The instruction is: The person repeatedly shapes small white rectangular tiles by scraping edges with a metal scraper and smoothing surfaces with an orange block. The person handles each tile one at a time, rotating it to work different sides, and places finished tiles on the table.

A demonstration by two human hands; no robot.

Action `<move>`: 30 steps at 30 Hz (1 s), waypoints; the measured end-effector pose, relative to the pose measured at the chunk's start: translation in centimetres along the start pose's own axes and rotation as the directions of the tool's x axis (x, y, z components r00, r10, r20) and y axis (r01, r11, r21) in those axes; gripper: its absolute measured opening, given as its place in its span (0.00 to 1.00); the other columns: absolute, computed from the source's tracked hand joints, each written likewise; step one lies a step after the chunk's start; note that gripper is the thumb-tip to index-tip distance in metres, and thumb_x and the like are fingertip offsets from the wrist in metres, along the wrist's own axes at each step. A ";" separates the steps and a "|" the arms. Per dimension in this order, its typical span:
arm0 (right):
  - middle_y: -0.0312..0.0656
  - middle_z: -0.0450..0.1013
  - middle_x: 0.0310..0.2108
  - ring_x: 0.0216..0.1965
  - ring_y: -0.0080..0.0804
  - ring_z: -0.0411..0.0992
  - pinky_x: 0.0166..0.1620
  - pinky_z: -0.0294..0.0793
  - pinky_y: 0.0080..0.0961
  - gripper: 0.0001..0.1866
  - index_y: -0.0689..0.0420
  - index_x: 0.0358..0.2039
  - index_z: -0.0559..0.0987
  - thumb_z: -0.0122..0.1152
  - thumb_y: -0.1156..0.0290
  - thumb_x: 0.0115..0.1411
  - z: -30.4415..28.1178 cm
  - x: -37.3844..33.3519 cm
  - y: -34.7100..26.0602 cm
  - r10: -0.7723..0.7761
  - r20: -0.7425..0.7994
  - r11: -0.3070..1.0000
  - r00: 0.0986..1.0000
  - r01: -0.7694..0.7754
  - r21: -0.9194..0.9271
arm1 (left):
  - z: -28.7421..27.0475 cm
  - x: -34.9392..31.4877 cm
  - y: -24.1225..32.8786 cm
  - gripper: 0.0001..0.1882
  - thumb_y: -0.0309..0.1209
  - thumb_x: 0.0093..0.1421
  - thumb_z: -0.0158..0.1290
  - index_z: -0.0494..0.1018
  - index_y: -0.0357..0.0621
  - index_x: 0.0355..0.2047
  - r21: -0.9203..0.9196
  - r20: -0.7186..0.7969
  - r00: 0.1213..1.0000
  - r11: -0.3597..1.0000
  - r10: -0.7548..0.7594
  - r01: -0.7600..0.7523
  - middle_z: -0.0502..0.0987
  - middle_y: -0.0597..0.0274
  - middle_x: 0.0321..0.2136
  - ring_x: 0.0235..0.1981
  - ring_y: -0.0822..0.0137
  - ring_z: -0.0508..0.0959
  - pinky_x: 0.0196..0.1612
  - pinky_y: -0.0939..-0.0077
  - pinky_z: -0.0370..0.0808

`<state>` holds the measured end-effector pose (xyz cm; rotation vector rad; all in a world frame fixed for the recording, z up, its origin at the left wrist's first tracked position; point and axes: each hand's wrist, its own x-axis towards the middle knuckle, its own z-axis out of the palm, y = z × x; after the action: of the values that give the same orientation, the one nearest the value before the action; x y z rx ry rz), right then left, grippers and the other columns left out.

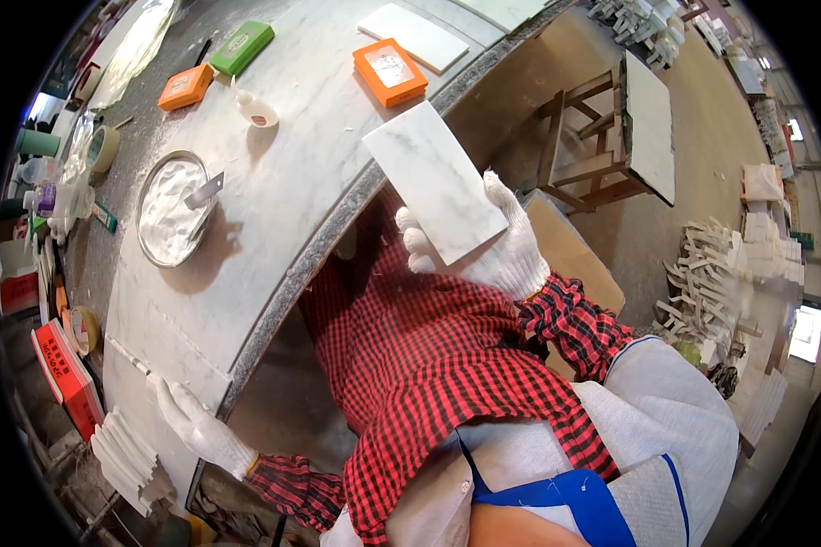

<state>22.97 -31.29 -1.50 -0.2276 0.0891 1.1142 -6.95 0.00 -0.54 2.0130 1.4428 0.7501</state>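
My right hand (494, 244), in a white knit glove, grips a rectangular white marble tile (438, 182) with grey veins. The thumb lies at one edge and the fingers curl round the opposite one, holding it tilted off the table's edge. Low on the left, my gloved left hand (196, 424) is over the tabletop, fingers closed on a thin pale stick (128, 354) whose exact kind I cannot make out. Between the hands stands a round tin of white paste (169, 205), with a flat metal scraper (204, 191) resting in it.
The marble-topped table (292, 173) carries a small white bottle (255, 109), orange boxes (389, 71), a green box (243, 48) and another marble tile (413, 36). Tape rolls (103, 149) and a red box (67, 378) lie left. A wooden stand (602, 137) is on the right.
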 end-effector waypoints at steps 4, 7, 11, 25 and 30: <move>0.60 0.64 0.58 0.53 0.52 0.67 0.55 0.70 0.49 0.49 0.62 0.70 0.58 0.61 0.40 0.61 -0.7 0.4 0.0 0.023 0.011 0.997 1.000 -0.024 0.067 | -0.7 0.1 -3.5 0.31 0.41 0.70 0.53 0.64 0.36 0.67 0.269 0.021 0.999 0.963 -0.029 0.022 0.63 0.46 0.66 0.65 0.52 0.68 0.67 0.63 0.63; 0.62 0.64 0.60 0.54 0.53 0.68 0.52 0.71 0.48 0.48 0.62 0.70 0.57 0.60 0.40 0.63 -0.6 0.4 -0.1 0.026 0.014 0.998 1.000 -0.026 0.049 | -0.2 -0.1 -4.3 0.34 0.45 0.67 0.55 0.64 0.42 0.68 0.395 -0.011 1.000 0.919 -0.009 0.012 0.63 0.47 0.66 0.66 0.50 0.66 0.68 0.59 0.62; 0.62 0.64 0.59 0.52 0.52 0.69 0.50 0.72 0.46 0.47 0.63 0.70 0.57 0.59 0.41 0.64 -0.5 0.1 -0.6 0.000 0.006 1.000 1.000 0.000 -0.001 | 0.3 0.3 -3.0 0.36 0.49 0.65 0.56 0.63 0.47 0.69 0.539 -0.075 0.996 0.838 -0.053 0.086 0.64 0.46 0.66 0.67 0.49 0.65 0.68 0.56 0.61; 0.54 0.73 0.59 0.60 0.45 0.71 0.62 0.68 0.35 0.36 0.63 0.62 0.73 0.60 0.48 0.62 1.6 6.5 -14.8 -0.657 0.348 -0.545 0.669 -0.103 -0.832 | -1.2 2.9 -9.3 0.36 0.50 0.66 0.54 0.63 0.39 0.67 0.541 -0.203 0.979 0.836 0.027 0.090 0.65 0.35 0.63 0.65 0.40 0.64 0.66 0.52 0.62; 0.56 0.74 0.58 0.60 0.49 0.71 0.63 0.68 0.36 0.35 0.60 0.61 0.75 0.61 0.47 0.61 -2.4 12.4 -21.0 -0.576 0.399 -0.671 0.714 -0.134 -0.729 | -0.4 3.1 -8.8 0.34 0.46 0.68 0.53 0.62 0.40 0.68 0.538 -0.214 0.976 0.839 0.044 0.080 0.65 0.35 0.63 0.65 0.40 0.65 0.66 0.51 0.62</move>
<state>47.37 -29.73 -3.25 -2.2734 -0.7671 -0.1775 -12.15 5.40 -6.10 2.3830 1.9792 0.6092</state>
